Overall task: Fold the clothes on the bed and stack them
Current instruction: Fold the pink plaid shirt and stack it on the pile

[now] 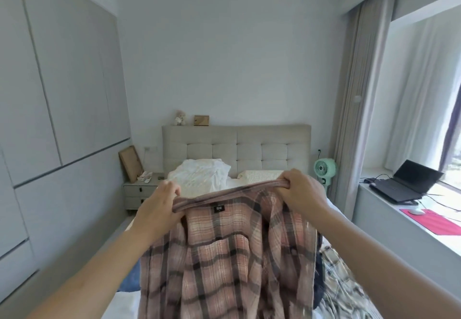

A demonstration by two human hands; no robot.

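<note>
- Two bare hands held one pink, cream and dark-brown plaid flannel shirt point(224, 256) up over the foot end of the white-sheeted bed point(119, 303).
- Left hand point(159, 209) had its fingers curled, pinching the left end of the collar band; right hand point(299, 191) was fisted round the right end.
- Collar edge ran left to right between the hands, tilting up toward the right; the shirt's long axis hung straight down, inner side with one small black label point(219, 209) facing the camera.
- Its cloth hung in loose folds, unfolded.
- Two pillows lay at the head end below the tufted beige headboard point(237, 144): one crumpled white pillow point(199, 176) and one cream textured pillow point(262, 174).
- Blue cloth point(131, 278) showed by the bed's left edge, and patterned grey fabric point(349, 286) lay on the right side.
</note>
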